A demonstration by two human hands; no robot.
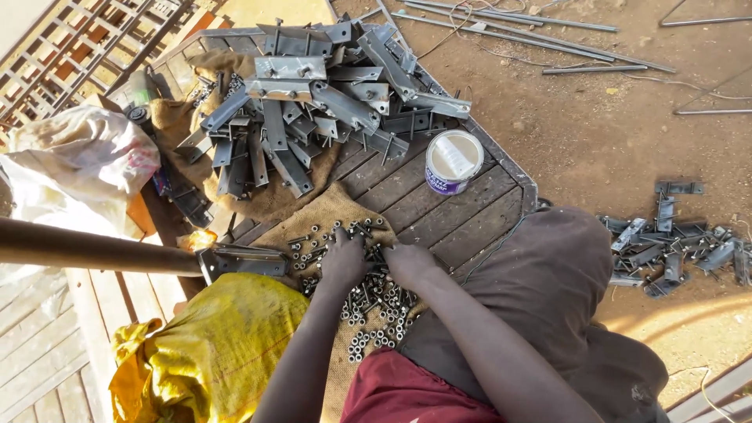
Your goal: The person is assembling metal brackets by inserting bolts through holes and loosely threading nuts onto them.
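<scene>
Small nuts and bolts (374, 313) lie scattered on a piece of sacking (333, 205) spread over a wooden pallet (462, 215), too many and too small to count, and part of the heap is hidden under the 2 hands. The left hand (343, 262) and the right hand (409, 265) rest side by side on the heap, knuckles up, fingers curled down into the pieces; I cannot tell whether either grips anything, since the fingertips are buried. Just left of the hands lies 1 metal bracket (243, 261) touching a brown pipe (86, 249) whose far end is cut off by the frame edge. Behind the sacking stands 1 tin can (453, 160) with a white lid. Beyond it sits a big pile of grey metal brackets (313, 102), overlapping too much to count. A smaller scatter of brackets (674, 247) lies on the dirt at right. 1 yellow bag (211, 352) sits at lower left, partly cut off
</scene>
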